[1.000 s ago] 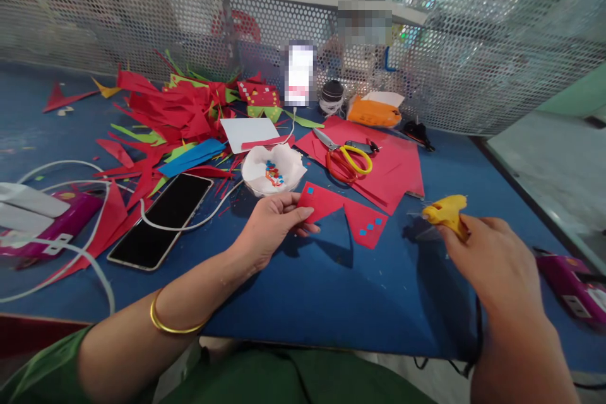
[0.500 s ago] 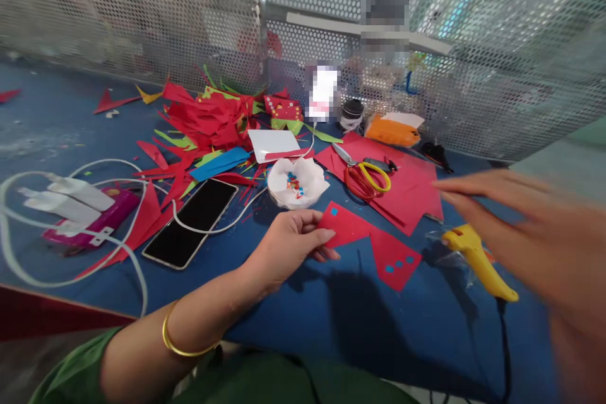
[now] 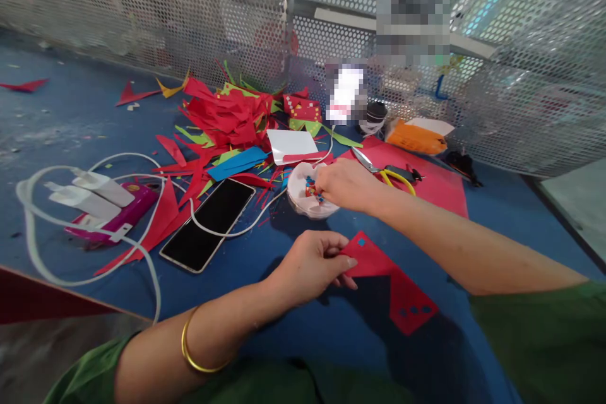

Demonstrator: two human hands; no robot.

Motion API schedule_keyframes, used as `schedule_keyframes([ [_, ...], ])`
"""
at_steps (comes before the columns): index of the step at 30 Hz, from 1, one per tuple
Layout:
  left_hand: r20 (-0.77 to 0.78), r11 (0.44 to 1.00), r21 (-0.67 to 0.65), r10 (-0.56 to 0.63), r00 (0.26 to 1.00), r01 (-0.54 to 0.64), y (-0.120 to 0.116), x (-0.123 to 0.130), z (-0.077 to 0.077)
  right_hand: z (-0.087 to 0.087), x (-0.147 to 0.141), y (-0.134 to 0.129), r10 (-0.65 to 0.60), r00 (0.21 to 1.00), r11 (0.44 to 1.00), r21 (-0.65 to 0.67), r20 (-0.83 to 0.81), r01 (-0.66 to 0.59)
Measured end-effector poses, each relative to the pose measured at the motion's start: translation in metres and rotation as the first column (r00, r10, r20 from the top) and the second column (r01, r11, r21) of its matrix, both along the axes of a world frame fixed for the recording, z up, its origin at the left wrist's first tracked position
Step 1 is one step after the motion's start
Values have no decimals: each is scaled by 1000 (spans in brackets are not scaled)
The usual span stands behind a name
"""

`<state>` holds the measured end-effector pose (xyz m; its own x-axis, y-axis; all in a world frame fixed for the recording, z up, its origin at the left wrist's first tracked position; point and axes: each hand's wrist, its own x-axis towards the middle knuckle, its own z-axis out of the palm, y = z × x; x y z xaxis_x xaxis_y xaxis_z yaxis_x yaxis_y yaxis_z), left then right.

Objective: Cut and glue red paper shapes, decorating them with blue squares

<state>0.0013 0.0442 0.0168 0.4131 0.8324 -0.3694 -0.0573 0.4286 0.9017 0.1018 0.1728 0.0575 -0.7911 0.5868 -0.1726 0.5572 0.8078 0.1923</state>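
Between its thumb and fingers, my left hand (image 3: 310, 268) pinches the left end of a cut red paper strip (image 3: 376, 260). The strip has a blue square near the held corner and a row of several small dark dots at its far end. My right hand (image 3: 345, 184) reaches into a white paper-lined bowl (image 3: 297, 194), its bent fingertips down among tiny blue and red bits (image 3: 310, 190). Whether a bit is caught between those fingertips is hidden. Yellow-handled scissors (image 3: 399, 178) lie just beyond my right wrist, partly covered by it.
Left of the bowl lies a black-screened phone (image 3: 208, 225), crossed by a white cable. Farther left are white chargers (image 3: 88, 202) on a purple box. Red paper scraps (image 3: 227, 117) pile up behind. Red sheets (image 3: 440, 186) and an orange packet (image 3: 416, 137) lie at right.
My right hand has swung left from the far right into the bowl, and its forearm now covers where the yellow glue gun lay. My left hand still holds the red strip, which has tilted.
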Motion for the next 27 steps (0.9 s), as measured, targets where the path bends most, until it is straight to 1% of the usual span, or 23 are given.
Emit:
schedule_keyframes([
  [3, 8, 1000, 5, 5, 1000, -5, -1, -1, 2, -7, 0, 4, 18, 999, 1000, 14, 26, -18],
  [6, 3, 1000, -6, 9, 1000, -9, -1, -1, 3, -10, 0, 6, 32, 999, 999, 22, 36, -33],
  [14, -16, 1000, -7, -15, 1000, 14, -3, -1, 3, -13, 1, 8, 36, 999, 999, 16, 20, -36],
  [19, -15, 1000, -6, -12, 1000, 12, -3, -1, 2, -13, 2, 9, 8, 1000, 1000, -4, -21, -8],
  [21, -5, 1000, -3, -5, 1000, 5, -2, -1, 2, -9, 3, 7, -13, 998, 1000, -12, -60, 13],
  [24, 3, 1000, 17, 9, 1000, -9, -1, -1, 1, 2, 9, 4, -66, 988, 998, 1, -140, 67],
  [26, -3, 999, 39, 23, 1000, -23, 1, -2, 0, 11, 15, 1, -137, 951, 991, -38, -277, 132],
  [27, -4, 998, 48, 31, 1000, -30, 2, -2, 0, 15, 19, -1, -190, 907, 982, -96, -375, 166],
])
